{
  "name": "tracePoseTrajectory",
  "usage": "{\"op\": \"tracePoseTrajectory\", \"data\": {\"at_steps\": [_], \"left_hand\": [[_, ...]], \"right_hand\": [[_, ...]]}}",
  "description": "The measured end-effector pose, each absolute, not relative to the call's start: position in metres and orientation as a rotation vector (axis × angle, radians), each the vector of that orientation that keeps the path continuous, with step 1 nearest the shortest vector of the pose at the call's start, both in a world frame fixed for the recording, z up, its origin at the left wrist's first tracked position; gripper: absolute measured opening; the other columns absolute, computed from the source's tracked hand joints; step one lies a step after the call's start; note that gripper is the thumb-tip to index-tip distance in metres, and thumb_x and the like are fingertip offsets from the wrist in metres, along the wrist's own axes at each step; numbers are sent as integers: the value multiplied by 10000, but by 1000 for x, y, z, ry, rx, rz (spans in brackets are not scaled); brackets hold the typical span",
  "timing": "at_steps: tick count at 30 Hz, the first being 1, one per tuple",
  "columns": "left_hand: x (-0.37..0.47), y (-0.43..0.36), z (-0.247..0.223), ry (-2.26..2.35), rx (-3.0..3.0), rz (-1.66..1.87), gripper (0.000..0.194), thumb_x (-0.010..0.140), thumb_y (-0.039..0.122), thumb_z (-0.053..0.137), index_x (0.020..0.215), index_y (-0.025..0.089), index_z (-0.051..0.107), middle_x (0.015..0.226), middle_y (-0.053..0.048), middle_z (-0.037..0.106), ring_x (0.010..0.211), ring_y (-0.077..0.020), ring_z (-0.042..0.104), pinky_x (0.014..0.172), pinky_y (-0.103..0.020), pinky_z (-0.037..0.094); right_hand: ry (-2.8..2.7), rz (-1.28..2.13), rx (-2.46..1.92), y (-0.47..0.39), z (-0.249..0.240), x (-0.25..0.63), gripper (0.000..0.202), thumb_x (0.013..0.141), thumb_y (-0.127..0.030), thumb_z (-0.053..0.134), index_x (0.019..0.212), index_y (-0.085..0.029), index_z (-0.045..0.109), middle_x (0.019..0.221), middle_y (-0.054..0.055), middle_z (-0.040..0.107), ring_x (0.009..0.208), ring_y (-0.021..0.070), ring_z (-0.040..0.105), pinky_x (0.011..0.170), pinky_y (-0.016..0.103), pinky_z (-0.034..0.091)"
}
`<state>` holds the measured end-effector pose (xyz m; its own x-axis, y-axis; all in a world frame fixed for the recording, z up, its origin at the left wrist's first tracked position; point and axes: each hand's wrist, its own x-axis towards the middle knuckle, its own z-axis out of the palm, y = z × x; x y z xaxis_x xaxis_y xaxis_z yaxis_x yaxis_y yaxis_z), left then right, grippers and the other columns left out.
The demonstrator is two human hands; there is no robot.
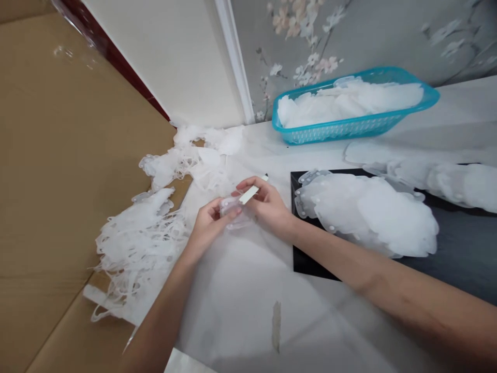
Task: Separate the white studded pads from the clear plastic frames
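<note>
On the white desk [229,305], the blue plastic basket [341,129] stood at the back, before the grey floral wall [380,36], with thin white sheet-like pieces [349,101] in it. In front of it, to the right, a thick overlapping white pile [373,212] lay on the flat black board [312,264]. A long white row [450,181] lay between pile and basket. The tangled white stringy heap [135,259] lay along the left edge, beside the brown cardboard [58,155]

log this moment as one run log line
left hand: on clear piece | right hand: holding pale tool at piece | blue basket: white pieces inside | black board: white pieces on top
</note>
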<state>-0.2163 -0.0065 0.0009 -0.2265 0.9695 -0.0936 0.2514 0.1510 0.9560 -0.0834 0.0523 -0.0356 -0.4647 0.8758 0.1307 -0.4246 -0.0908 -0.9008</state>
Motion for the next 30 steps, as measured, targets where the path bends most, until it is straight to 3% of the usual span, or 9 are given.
{"op": "tracePoseTrajectory", "data": {"at_steps": [4, 7, 10, 12, 14, 16, 19, 25, 30], "left_hand": [[-219, -7, 1, 1633, 1145, 1240, 241, 656, 318, 715, 677, 161, 532, 609, 51, 510, 546, -68, 465, 520, -163, 355], [-224, -7, 1, 1629, 1106, 1300, 227, 672, 238, 680, 762, 191, 476, 624, 64, 521, 544, -72, 493, 527, -165, 378], [-226, -7, 0, 1591, 1083, 1357, 407, 652, 185, 671, 976, 253, 434, 675, 65, 598, 536, -103, 545, 533, -198, 424], [-227, -7, 0, 1585, 1121, 1360, 432, 643, 177, 668, 1019, 257, 471, 778, 32, 655, 624, -130, 600, 577, -218, 454], [-227, -6, 0, 1635, 1170, 1318, 288, 652, 208, 665, 930, 207, 588, 909, -19, 678, 769, -158, 626, 642, -226, 466], [-228, -6, 0, 1708, 1184, 1262, 206, 667, 270, 676, 843, 164, 663, 936, -51, 683, 787, -167, 625, 640, -224, 460], [-229, -6, -2, 1749, 1168, 1201, 307, 645, 319, 723, 902, 155, 684, 882, -50, 686, 675, -144, 612, 592, -224, 455], [-232, -4, -4, 1737, 1220, 1096, 375, 641, 278, 723, 988, 196, 606, 879, -19, 681, 747, -152, 630, 637, -221, 478], [-232, -3, -2, 1789, 1299, 1018, 187, 639, 271, 702, 802, 182, 677, 835, -23, 700, 793, -174, 638, 723, -249, 482]], "right_hand": [[-1580, 1156, -637, 45, -36, -83, 180, 781, -313, 587, 884, -198, 496, 985, 27, 601, 918, 179, 560, 756, 278, 426], [-1595, 864, -799, 41, -32, -78, 360, 860, -443, 540, 647, -185, 406, 741, 14, 586, 716, 156, 540, 622, 245, 376], [-1553, 903, -874, 40, -28, -73, 477, 934, -503, 385, 581, -182, 404, 519, -10, 451, 525, 120, 462, 528, 238, 328], [-1495, 995, -900, 41, -27, -71, 397, 956, -495, 332, 832, -186, 547, 565, -20, 489, 507, 117, 469, 532, 235, 357], [-1448, 1030, -923, 43, -27, -71, 401, 944, -494, 368, 1165, -179, 480, 694, -2, 568, 573, 136, 531, 582, 248, 413], [-1450, 1060, -908, 45, -30, -73, 470, 923, -489, 421, 1260, -162, 433, 850, 42, 610, 657, 157, 583, 646, 275, 455], [-1373, 1110, -821, 47, -37, -79, 400, 892, -469, 494, 1144, -164, 552, 941, 61, 620, 713, 170, 624, 667, 290, 494], [-1096, 1183, -758, 50, -47, -86, 365, 842, -455, 579, 1058, -164, 617, 880, 45, 638, 655, 155, 629, 578, 272, 524], [-1254, 1007, -774, 46, -41, -81, 297, 882, -402, 539, 996, -155, 659, 714, 25, 597, 497, 95, 484, 431, 225, 421]]}}
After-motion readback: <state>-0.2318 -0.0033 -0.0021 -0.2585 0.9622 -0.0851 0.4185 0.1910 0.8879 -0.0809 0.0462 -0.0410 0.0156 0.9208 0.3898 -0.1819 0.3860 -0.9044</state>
